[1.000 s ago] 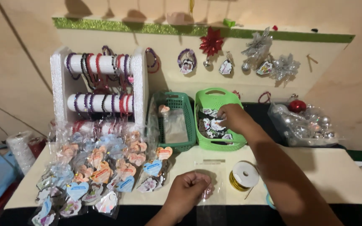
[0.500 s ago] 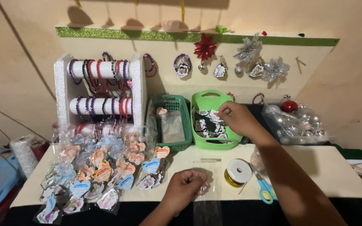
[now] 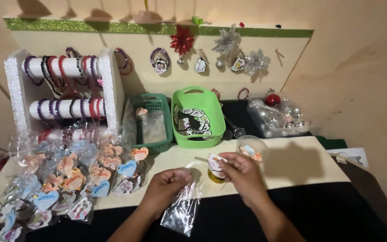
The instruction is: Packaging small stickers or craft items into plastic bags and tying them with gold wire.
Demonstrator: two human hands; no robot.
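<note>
1. A clear cellophane bag [image 3: 182,210] is pinched at its top edge by the left hand [image 3: 169,186], fingers pressed together on it; the bag hangs down over the front edge of the cream table [image 3: 301,163].
2. A small printed card piece [image 3: 215,162] is pinched between thumb and fingertips of the right hand [image 3: 242,172], just right of the bag's mouth, pretty close but not touching it.
3. A gold ribbon spool [image 3: 214,176] is mostly hidden behind the right hand.
4. A light green basket [image 3: 198,117] full of printed cutouts is set further back, with a darker green basket [image 3: 152,120] beside it.
5. Loads of bagged heart-tag trinkets [image 3: 72,179] are spread on the left, in front of a white bracelet stand [image 3: 63,87].
</note>
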